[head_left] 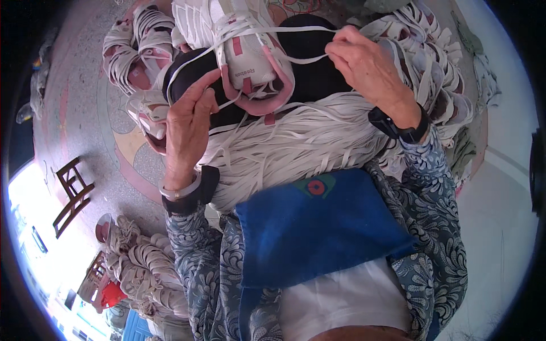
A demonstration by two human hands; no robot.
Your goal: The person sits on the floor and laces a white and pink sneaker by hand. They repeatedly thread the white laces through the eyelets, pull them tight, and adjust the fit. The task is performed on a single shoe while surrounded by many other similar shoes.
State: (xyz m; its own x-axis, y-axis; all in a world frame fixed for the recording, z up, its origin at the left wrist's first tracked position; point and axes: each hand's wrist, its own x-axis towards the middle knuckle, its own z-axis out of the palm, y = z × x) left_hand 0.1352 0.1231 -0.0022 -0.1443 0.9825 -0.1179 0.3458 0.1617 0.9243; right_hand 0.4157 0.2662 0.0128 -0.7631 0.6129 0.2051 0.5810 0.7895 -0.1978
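Sneaker (pixel 250 63), white and pink, sits at the frame's upper centre; it should be light and softly padded at the collar (pixel 261 106), best steadied there. The right hand (pixel 362 61) pinches limp-looking lace (pixel 301 28); whether the left hand (pixel 189 118) grips anything, I cannot tell.

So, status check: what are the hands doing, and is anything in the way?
Right hand pinching white lace. Left hand beside pink-trimmed shoe, grip unclear. Loose laces heaped nearby, not covering the shoe.
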